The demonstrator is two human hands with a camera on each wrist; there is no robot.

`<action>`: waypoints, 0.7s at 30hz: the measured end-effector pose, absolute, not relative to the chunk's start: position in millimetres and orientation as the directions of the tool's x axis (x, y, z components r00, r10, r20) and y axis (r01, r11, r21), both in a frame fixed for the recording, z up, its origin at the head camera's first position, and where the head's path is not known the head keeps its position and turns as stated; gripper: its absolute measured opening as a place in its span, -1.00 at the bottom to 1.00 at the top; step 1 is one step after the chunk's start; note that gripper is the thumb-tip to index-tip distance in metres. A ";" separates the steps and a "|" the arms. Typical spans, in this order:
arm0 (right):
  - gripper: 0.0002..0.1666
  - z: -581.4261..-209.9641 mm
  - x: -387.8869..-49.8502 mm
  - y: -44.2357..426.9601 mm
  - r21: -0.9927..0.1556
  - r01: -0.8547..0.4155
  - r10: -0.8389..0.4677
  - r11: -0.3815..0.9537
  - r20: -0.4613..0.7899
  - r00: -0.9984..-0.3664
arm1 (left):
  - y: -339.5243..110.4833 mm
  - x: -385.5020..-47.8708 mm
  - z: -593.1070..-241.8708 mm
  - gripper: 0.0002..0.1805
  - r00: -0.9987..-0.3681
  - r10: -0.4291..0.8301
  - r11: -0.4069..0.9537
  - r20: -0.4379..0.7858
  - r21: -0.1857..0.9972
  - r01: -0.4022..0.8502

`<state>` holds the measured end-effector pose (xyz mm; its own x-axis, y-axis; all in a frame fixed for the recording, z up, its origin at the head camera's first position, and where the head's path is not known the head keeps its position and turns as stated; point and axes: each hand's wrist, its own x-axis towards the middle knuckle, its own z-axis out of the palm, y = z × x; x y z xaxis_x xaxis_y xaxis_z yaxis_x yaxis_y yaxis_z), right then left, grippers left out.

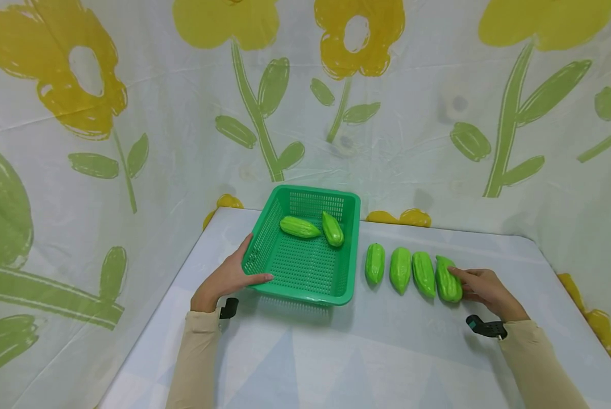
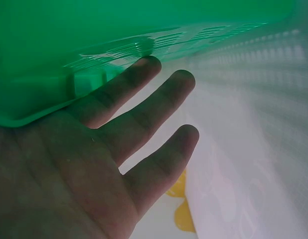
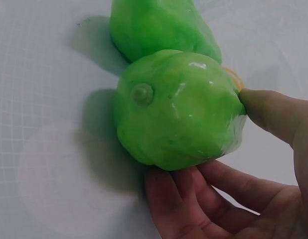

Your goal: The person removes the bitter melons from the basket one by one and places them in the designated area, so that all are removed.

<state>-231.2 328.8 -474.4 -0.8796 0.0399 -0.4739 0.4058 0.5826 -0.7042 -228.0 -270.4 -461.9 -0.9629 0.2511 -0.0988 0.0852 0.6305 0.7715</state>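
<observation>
A green basket (image 1: 351, 250) has my left hand (image 1: 228, 276) at its near left corner, the thumb over the rim and the other fingers outside. In the left wrist view, three fingers of the left hand (image 2: 104, 154) spread nearly straight beside and below the basket (image 2: 94, 25). Rightmost in a row of ridged green fruits is one fruit (image 1: 448, 279) that my right hand (image 1: 486, 291) holds from its right side. The right wrist view has the thumb and fingertips of the right hand (image 3: 233, 204) on opposite sides of this fruit (image 3: 179, 114), beside another fruit (image 3: 161, 30).
Two green fruits, one on the left (image 1: 299, 227) and one on the right (image 1: 332, 229), lie inside the basket. Three more, a left one (image 1: 374, 264), a middle one (image 1: 400, 270) and a right one (image 1: 424, 274), lie on the table (image 1: 336, 363). Flowered cloth (image 1: 412, 113) hangs behind.
</observation>
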 end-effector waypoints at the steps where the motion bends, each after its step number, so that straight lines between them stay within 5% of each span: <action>1: 0.23 -474.5 -231.1 328.3 -0.703 0.409 0.045 0.582 -0.475 -0.879 | -270.4 -228.1 -462.0 0.40 -0.963 0.253 0.629 -0.098 0.773 0.086; 21: 0.23 -475.2 -230.2 328.4 -0.698 0.402 0.044 0.593 -0.471 -0.881 | -271.0 -227.7 -461.5 0.41 -0.962 0.251 0.639 -0.104 0.764 0.084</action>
